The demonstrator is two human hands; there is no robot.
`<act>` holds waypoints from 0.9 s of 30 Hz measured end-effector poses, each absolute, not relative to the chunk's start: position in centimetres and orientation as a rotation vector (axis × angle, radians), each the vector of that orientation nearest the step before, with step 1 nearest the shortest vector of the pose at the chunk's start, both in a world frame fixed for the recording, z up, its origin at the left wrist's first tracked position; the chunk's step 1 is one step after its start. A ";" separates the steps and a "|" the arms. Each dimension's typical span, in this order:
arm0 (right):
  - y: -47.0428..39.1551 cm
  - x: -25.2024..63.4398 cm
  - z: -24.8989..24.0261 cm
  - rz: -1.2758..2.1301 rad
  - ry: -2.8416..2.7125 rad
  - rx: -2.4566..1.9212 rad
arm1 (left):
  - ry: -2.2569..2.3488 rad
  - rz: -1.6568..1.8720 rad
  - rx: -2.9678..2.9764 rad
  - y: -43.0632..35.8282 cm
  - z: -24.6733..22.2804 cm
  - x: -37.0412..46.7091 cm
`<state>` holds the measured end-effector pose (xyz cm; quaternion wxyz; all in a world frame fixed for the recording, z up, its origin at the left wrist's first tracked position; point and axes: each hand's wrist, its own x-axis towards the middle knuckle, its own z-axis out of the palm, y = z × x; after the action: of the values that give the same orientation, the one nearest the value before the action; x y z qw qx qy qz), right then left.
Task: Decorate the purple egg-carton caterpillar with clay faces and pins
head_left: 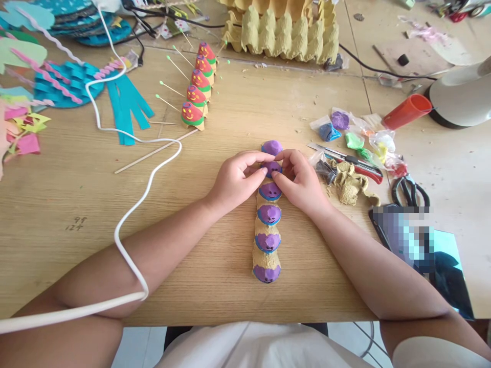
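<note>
Far left of frame: paper scraps (23,133) and a blue woven paper disc (65,84), untouched. A white cable (149,179) runs from the top left down across the left forearm; judgement: an elbow shift could drag it across the table and tip the red-capped cone row (197,87) with its pins, upper centre-left.

Centre: left hand (233,181) and right hand (301,181) meet over the purple egg-carton caterpillar (267,225), which lies lengthwise in mid-frame on the wooden table (76,204). Both hands pinch narrow, fingertips on a purple clay piece (271,167) at the strip's second segment from the far end; whether it is lifted or pressed on I cannot tell. Risks, as judgement: pressing too hard could crush the soft carton cup or smear the clay face; the strip is not held down, so it may slide or twist.

Right of centre: clay bags (347,130), utility knife (353,162) close to the right hand, carton scraps (351,184), scissors (409,191), orange cup (406,110). The knife sits near the right wrist; a sideways reach could catch it.
</note>
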<state>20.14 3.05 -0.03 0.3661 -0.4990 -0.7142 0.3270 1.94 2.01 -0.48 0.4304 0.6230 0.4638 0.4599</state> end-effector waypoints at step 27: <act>3.0 20.8 0.4 0.901 -1.860 -1.268 | 1.164 1.151 1.558 2.1 -0.6 1.9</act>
<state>20.77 3.01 0.42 0.3507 -0.4897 -0.7185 0.3479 1.90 2.06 -0.65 0.4268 0.6234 0.4659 0.4606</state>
